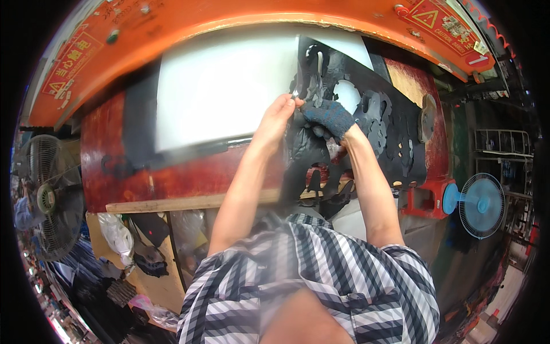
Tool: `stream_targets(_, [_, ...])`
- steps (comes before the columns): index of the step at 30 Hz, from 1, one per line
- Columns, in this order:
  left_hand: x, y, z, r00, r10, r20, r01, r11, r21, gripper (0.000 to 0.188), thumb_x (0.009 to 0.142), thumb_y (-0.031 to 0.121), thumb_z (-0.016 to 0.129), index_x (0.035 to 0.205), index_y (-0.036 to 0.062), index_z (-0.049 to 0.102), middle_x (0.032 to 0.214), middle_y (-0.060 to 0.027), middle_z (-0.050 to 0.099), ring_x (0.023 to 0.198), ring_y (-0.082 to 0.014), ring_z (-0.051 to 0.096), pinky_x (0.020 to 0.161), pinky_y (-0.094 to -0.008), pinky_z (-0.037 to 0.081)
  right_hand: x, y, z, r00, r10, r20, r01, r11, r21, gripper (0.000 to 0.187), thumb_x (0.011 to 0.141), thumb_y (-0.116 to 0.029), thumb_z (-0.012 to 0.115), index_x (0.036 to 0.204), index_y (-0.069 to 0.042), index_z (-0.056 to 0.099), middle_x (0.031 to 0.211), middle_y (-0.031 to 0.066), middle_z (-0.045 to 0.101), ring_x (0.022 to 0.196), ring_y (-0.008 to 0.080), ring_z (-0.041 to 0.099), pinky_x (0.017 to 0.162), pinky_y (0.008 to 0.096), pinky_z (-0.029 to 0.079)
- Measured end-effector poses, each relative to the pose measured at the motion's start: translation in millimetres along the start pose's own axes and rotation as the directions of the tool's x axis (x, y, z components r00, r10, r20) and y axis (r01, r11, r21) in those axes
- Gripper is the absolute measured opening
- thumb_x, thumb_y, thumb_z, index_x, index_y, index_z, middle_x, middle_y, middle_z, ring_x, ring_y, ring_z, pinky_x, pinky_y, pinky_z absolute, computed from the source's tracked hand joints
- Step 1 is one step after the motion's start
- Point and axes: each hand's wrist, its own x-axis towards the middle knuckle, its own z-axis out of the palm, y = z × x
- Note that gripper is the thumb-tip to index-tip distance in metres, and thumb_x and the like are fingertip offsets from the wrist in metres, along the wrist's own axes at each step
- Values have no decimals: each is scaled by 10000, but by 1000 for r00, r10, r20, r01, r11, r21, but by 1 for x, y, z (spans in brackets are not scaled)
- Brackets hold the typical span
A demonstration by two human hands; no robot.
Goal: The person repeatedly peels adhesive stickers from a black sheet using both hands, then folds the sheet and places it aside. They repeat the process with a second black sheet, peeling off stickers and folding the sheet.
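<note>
A thin black sheet [378,74] with several cut-out holes lies across the right part of the work surface, its left edge raised. My bare left hand [279,114] pinches that edge between thumb and fingers. A small shiny spot shows at its fingertips; I cannot make out what it is. Against the left fingertips rests my right hand [329,117], in a dark grey knitted glove, its fingers curled on the same sheet. A white board [223,86] lies to the left and shows through one of the holes.
An orange machine beam [252,14] with warning signs spans the far side. The red worktop [189,172] has a wooden strip [172,204] along its near edge. A blue fan [482,204] stands at right, a larger fan [48,198] at left. Plastic bags [116,236] lie below.
</note>
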Motion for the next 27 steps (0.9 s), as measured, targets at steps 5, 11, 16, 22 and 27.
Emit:
stream_targets(5, [-1,18,-4,994,98,-57,-56,863,502,285,998,274,487,1001,33,640,955,-57,682,868,-122,599,797,-288,471,11,-4,12,993,95,-63,-92,995,45,203,852,-254,640,837,-53,668,627,33,606,404,97,472,350,239,318])
stream_targets(11, [-19,43,-19,802,333,-496,32,805,593,338,986,330,489,1090,43,634,839,-71,684,684,-102,588,650,-275,484,27,16,1,930,339,139,-360,771,526,154,853,-190,660,956,-75,667,808,27,657,597,122,594,439,207,412])
stream_targets(16, [-11,14,16,898,295,-327,17,717,697,390,942,312,558,1209,30,592,848,-91,664,722,-125,592,681,-286,485,33,28,3,962,259,84,-260,779,571,143,848,-177,684,946,-78,652,759,29,632,503,108,531,376,229,367])
stream_targets(22, [-4,-11,34,838,317,-444,10,805,593,342,910,364,602,1004,38,650,749,-151,643,653,-311,596,634,-361,465,26,26,11,969,239,-63,-166,819,549,80,864,-128,667,911,-71,637,696,15,604,458,106,506,357,230,360])
stream_targets(27, [-13,-24,42,796,306,-522,177,708,684,373,935,345,578,833,-12,619,649,-199,553,557,-285,525,566,-368,422,32,29,13,938,346,33,-264,645,717,319,973,-427,479,749,-200,491,561,-55,425,391,103,337,345,253,239])
